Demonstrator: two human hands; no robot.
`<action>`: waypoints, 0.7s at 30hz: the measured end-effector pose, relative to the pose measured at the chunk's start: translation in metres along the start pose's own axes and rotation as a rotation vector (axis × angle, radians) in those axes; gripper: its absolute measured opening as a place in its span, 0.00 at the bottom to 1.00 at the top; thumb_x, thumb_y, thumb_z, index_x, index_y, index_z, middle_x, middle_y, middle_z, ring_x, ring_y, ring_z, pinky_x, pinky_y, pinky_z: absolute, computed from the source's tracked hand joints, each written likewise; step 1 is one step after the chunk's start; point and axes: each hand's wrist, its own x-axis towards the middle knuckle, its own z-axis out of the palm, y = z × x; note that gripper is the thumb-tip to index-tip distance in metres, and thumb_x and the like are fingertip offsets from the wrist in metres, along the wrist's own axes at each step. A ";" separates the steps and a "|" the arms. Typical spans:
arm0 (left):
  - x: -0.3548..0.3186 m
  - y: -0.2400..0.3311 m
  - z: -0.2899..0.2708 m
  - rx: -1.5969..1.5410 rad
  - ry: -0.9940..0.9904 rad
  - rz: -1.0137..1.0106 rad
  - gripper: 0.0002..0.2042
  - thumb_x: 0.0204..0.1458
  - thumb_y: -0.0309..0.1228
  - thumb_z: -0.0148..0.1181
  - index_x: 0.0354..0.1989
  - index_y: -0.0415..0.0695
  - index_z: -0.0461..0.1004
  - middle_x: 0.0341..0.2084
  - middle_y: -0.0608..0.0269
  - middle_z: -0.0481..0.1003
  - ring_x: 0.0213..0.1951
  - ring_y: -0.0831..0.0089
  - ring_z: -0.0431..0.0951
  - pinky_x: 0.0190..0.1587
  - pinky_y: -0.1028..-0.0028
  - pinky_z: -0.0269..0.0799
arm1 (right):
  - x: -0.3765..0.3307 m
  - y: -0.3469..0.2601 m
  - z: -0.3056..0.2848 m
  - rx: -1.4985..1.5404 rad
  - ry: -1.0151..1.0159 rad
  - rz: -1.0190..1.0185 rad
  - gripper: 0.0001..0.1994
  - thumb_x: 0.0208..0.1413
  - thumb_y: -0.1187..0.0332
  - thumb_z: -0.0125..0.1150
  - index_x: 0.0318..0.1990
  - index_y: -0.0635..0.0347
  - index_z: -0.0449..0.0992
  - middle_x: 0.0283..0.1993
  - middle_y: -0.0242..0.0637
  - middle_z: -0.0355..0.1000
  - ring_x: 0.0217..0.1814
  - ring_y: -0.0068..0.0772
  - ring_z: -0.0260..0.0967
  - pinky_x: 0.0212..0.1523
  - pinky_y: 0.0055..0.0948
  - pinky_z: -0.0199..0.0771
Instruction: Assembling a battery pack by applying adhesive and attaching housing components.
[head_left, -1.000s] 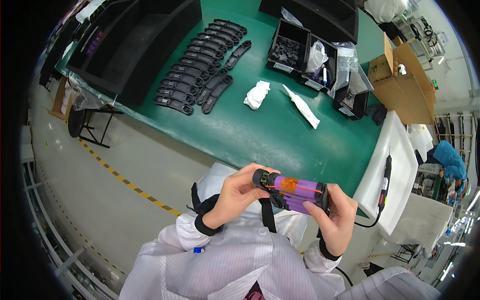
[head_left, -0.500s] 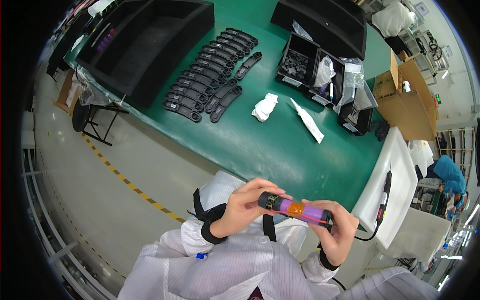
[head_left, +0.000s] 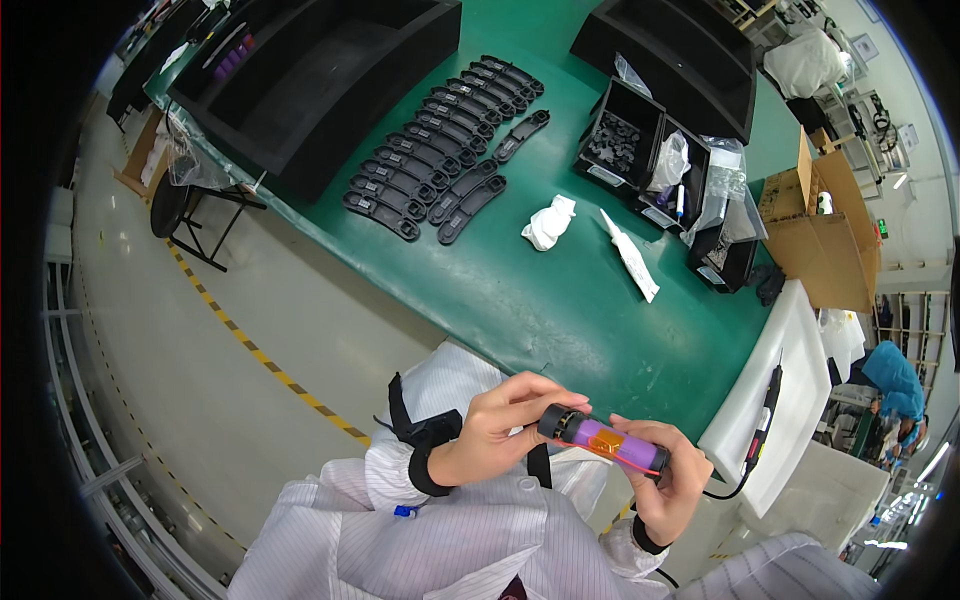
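Observation:
A purple cylindrical battery cell (head_left: 632,450) with black end pieces, a patch of orange tape and a red wire along its side lies tilted between my hands, in front of my body. My left hand (head_left: 503,428) grips its black left end, fingers over the top. My right hand (head_left: 677,487) wraps round the other black end, thumb below. Some of the right fingers are hidden behind the cell. Beyond my hands, on the green table, are a white tube (head_left: 632,262) with a pointed nozzle and a crumpled white wipe (head_left: 549,222).
Rows of curved black housings (head_left: 432,142) lie on the green table (head_left: 420,282). Large black trays (head_left: 330,95) stand at its far side. Small black bins (head_left: 618,140) of parts sit right of the middle. At right are a cardboard box (head_left: 825,245) and a corded screwdriver-like tool (head_left: 765,420) on a white tray (head_left: 800,375).
The battery cell has turned in my hands, so the gold marks on its black left end show differently. My view has shifted slightly; both hands keep their hold.

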 end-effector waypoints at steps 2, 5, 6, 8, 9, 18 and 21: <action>0.000 0.001 0.001 -0.005 0.010 -0.039 0.17 0.51 0.21 0.64 0.51 0.34 0.76 0.43 0.56 0.73 0.46 0.59 0.81 0.48 0.69 0.79 | 0.000 0.001 0.001 0.000 0.003 0.031 0.12 0.42 0.79 0.64 0.37 0.70 0.74 0.37 0.51 0.79 0.43 0.46 0.81 0.40 0.27 0.79; 0.000 -0.002 -0.002 0.031 0.013 -0.128 0.18 0.52 0.20 0.64 0.52 0.34 0.75 0.43 0.58 0.73 0.44 0.66 0.80 0.46 0.71 0.79 | 0.000 0.001 0.003 -0.009 0.030 0.120 0.11 0.46 0.78 0.66 0.37 0.71 0.73 0.33 0.47 0.78 0.34 0.35 0.79 0.35 0.22 0.75; 0.000 -0.005 -0.003 0.074 0.009 -0.176 0.18 0.52 0.20 0.63 0.53 0.33 0.74 0.43 0.58 0.73 0.43 0.70 0.79 0.45 0.72 0.79 | 0.000 0.004 0.005 -0.025 0.063 0.209 0.11 0.47 0.77 0.67 0.38 0.72 0.73 0.30 0.44 0.76 0.29 0.30 0.74 0.31 0.22 0.71; 0.002 -0.012 0.002 -0.036 0.069 -0.295 0.18 0.54 0.20 0.62 0.53 0.33 0.74 0.44 0.59 0.73 0.43 0.73 0.78 0.44 0.73 0.79 | 0.004 0.010 0.012 0.007 0.115 0.335 0.12 0.51 0.74 0.68 0.36 0.72 0.72 0.21 0.36 0.67 0.21 0.20 0.57 0.22 0.22 0.60; 0.003 -0.015 0.005 -0.141 0.137 -0.410 0.17 0.55 0.20 0.61 0.54 0.32 0.73 0.45 0.60 0.73 0.43 0.75 0.77 0.43 0.74 0.80 | 0.008 0.011 0.014 0.005 0.122 0.343 0.12 0.51 0.74 0.68 0.36 0.72 0.72 0.21 0.36 0.67 0.21 0.20 0.57 0.22 0.22 0.60; 0.016 -0.008 0.009 -0.173 0.279 -0.599 0.17 0.58 0.23 0.60 0.54 0.32 0.67 0.38 0.56 0.78 0.35 0.74 0.82 0.35 0.73 0.84 | 0.014 0.045 0.024 0.138 0.093 0.537 0.13 0.57 0.65 0.62 0.30 0.69 0.72 0.18 0.29 0.65 0.21 0.14 0.56 0.21 0.22 0.56; 0.015 -0.007 0.013 -0.159 0.306 -0.593 0.16 0.58 0.23 0.60 0.52 0.31 0.67 0.40 0.54 0.78 0.35 0.74 0.82 0.36 0.74 0.83 | 0.013 0.047 0.025 0.289 0.148 0.572 0.13 0.58 0.65 0.62 0.34 0.70 0.73 0.22 0.30 0.69 0.24 0.14 0.60 0.24 0.21 0.60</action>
